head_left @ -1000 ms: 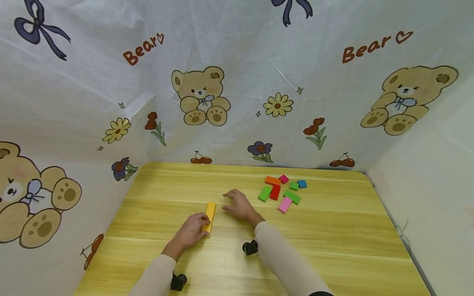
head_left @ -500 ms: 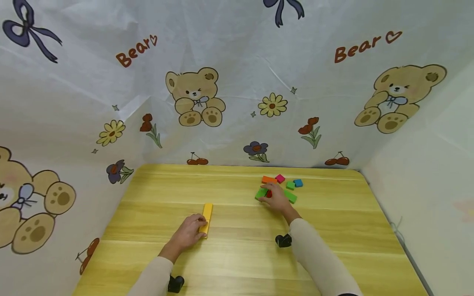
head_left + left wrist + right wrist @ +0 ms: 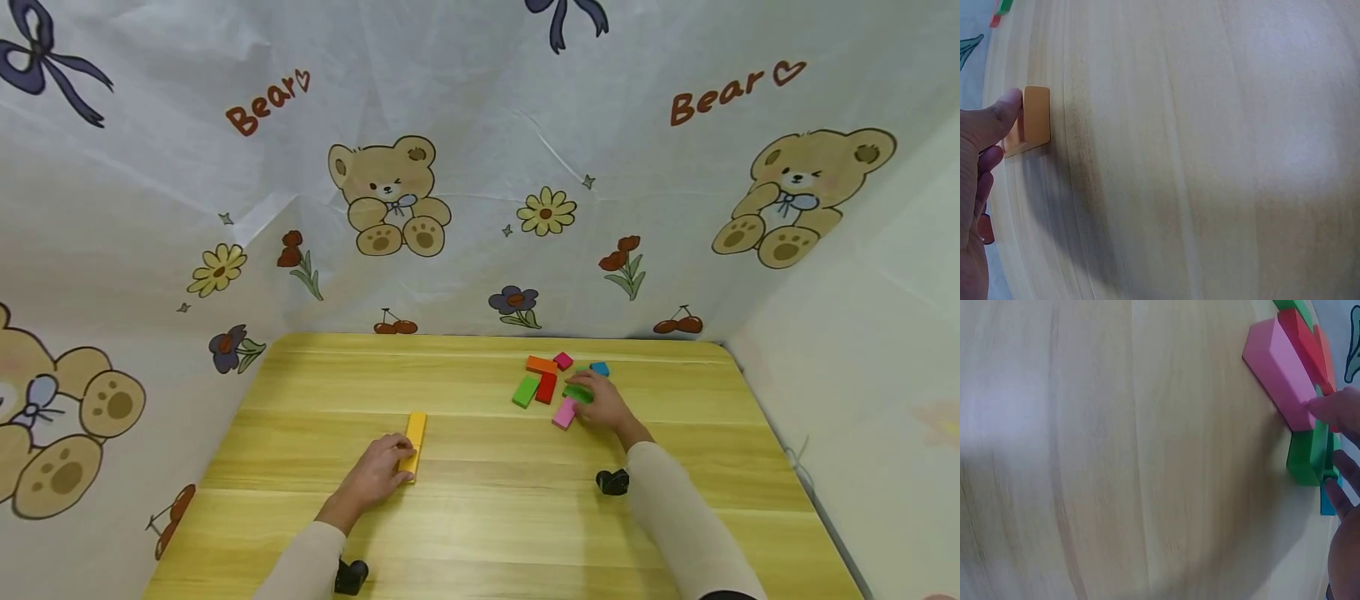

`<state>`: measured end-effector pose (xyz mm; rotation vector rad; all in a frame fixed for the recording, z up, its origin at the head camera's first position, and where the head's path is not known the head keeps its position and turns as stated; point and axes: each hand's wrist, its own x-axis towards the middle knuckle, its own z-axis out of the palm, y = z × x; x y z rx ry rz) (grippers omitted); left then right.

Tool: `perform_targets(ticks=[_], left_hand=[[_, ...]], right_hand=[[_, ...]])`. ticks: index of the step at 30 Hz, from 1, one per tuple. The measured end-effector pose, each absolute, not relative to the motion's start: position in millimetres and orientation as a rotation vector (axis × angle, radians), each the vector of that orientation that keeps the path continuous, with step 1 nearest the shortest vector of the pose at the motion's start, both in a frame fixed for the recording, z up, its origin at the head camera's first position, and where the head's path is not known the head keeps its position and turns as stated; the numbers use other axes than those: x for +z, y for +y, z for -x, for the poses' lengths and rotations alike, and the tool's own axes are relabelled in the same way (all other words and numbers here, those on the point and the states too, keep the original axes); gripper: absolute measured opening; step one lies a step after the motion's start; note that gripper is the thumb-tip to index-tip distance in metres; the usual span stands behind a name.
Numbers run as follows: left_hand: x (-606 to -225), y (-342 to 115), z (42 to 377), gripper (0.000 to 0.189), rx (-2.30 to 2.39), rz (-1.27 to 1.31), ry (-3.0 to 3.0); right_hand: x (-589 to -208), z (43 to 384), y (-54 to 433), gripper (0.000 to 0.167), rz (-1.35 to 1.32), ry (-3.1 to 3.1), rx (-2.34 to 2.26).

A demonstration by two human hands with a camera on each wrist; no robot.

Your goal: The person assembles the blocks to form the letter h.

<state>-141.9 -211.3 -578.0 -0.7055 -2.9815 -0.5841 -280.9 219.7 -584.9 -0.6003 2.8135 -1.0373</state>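
The left grip (image 3: 371, 472) pinches a yellow block (image 3: 412, 465) while the right grip (image 3: 609, 406) (spread) is over a green block (image 3: 576, 392).

Wood-grain tabletop (image 3: 487, 525), yellow piece (image 3: 417, 427) left of centre; grouped toward far edge, right of centre: orange block (image 3: 541, 364), magenta cube (image 3: 563, 361), red block (image 3: 547, 387), left green block (image 3: 527, 391), pink block (image 3: 1280, 372) against second green block (image 3: 1305, 461), small green block (image 3: 582, 369), blue block (image 3: 600, 368)

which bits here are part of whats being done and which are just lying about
Likely part of the work:
yellow strip, pinched by the left hand
long green block, at the right hand, grip unclear
pink block, beside that green one

Apparently just lying about:
orange block
red block
magenta block
blue block
leftmost green block
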Motion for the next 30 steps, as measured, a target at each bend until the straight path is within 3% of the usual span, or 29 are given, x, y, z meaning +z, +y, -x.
perform_targets(ticks=[13, 24, 30], left_hand=[[-578, -211, 143, 0.035, -0.580, 0.742, -2.968], [-579, -210, 142, 0.035, -0.571, 0.738, -2.947], [-577, -211, 142, 0.035, -0.590, 0.735, -2.958]], right_hand=[[-579, 285, 229, 0.060, 0.778, 2.671, -0.869], [-564, 288, 234, 0.068, 0.647, 2.608, -0.724], [-559, 293, 235, 0.064, 0.648, 2.592, -0.650]])
